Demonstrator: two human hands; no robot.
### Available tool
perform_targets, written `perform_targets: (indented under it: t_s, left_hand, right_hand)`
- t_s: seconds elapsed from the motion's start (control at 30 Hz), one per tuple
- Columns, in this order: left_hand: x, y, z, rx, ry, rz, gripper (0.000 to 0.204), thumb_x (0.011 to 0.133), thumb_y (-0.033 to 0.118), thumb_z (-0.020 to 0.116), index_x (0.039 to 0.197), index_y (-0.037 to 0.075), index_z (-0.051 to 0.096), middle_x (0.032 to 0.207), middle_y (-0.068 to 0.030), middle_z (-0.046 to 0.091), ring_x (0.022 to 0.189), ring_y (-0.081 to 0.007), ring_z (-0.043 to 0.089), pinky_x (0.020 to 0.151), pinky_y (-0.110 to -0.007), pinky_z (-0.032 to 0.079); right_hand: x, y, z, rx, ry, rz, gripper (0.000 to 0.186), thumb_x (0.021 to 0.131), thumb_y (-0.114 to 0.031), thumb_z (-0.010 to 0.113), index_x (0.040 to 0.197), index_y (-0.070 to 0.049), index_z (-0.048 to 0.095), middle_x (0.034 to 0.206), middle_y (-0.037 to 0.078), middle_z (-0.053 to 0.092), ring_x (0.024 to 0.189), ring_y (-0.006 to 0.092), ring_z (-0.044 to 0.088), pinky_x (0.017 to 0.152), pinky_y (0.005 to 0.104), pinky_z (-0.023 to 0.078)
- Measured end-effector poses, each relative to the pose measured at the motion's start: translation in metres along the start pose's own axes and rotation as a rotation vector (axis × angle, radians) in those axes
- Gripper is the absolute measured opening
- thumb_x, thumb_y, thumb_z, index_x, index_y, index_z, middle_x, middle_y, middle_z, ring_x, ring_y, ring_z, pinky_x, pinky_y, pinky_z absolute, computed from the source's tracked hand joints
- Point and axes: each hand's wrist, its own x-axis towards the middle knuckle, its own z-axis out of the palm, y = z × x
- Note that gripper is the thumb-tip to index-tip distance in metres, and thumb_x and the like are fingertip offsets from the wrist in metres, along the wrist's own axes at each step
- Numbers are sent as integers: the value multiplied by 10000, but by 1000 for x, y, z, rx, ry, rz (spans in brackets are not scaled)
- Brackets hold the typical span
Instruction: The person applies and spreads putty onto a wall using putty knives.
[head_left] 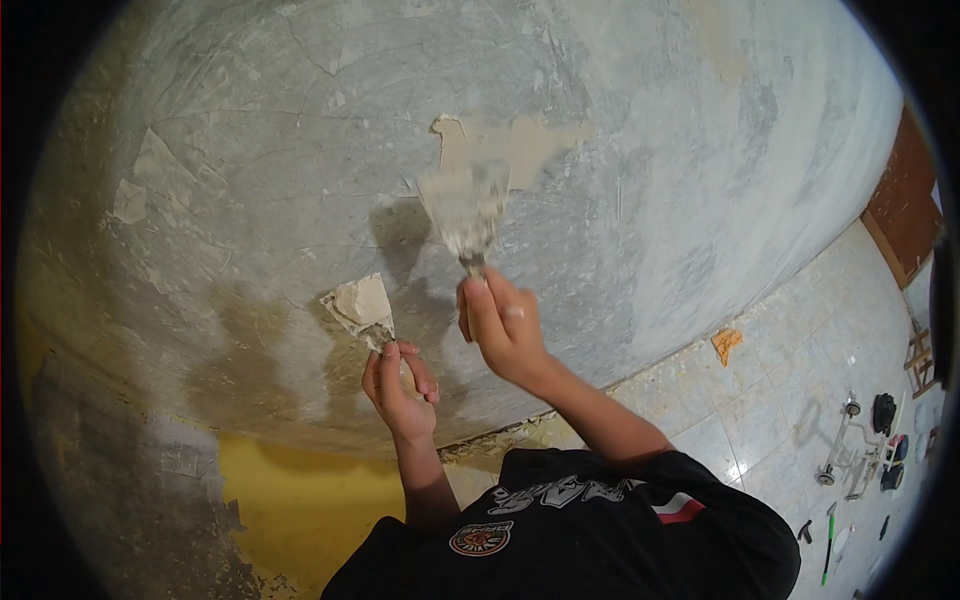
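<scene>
My right hand (500,325) grips a wide putty knife (462,205) by its handle. The blade is smeared with pale compound and motion-blurred, over the lower part of a fresh beige patch (520,140) on the grey, cracked wall (280,140). Lower and to the left, my left hand (400,390) has its fingertips closed on a second scraper (360,310), whose blade carries a thick lump of cream compound. Whether that blade touches the wall cannot be told.
A tiled floor (725,440) runs along the right, with an orange scrap (726,345), a white metal wheeled frame (840,450), several tools and a green-handled tool (829,545). A brown door-like panel (895,200) stands at far right. Yellow paint (290,490) covers part of the lower left.
</scene>
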Motion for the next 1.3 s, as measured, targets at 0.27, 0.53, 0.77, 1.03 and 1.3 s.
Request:
perform_targets:
  t_s: [0.27, 0.53, 0.77, 1.03, 1.3]
  left_hand:
    - [-2, -1, 2, -19, -37, -12, 320, 1012, 309, 511, 851, 36, 555, 490, -14, 392, 366, -111, 333, 353, -267, 298]
    - [-3, -4, 0, 9, -52, -3, 307, 1026, 314, 456, 893, 47, 528, 509, -4, 367, 369, -109, 303, 347, -264, 281]
    - [-5, -5, -3, -20, -48, -3, 305, 1024, 314, 463, 889, 48, 527, 500, 0, 365, 371, -105, 309, 350, -259, 284]
    - [-13, -12, -17, -79, -74, -43, 303, 1014, 279, 511, 856, 24, 555, 492, -16, 405, 364, -110, 344, 353, -263, 298]
    - [-17, -14, -22, -101, -59, -68, 294, 1012, 266, 517, 856, 20, 559, 504, -20, 413, 373, -108, 354, 357, -260, 303]
  right_hand:
    - [28, 25, -14, -11, -84, 192, 485, 1060, -390, 451, 749, -31, 545, 497, 18, 487, 444, 107, 484, 447, 289, 373]
    - [-21, 3, -36, -55, -123, 225, 424, 1049, -327, 508, 752, -27, 551, 497, 0, 473, 440, 73, 469, 442, 260, 353]
    - [13, -14, -40, 169, -136, 208, 419, 1047, -327, 515, 761, -25, 563, 525, -11, 472, 440, 68, 452, 440, 252, 335]
    - [28, -30, -42, 86, -95, 197, 413, 1035, -331, 541, 746, -37, 563, 515, -30, 460, 430, 55, 434, 418, 241, 300]
    - [37, -26, -34, 19, -50, 165, 422, 1033, -336, 545, 727, -46, 553, 500, -39, 444, 407, 45, 393, 410, 243, 292]
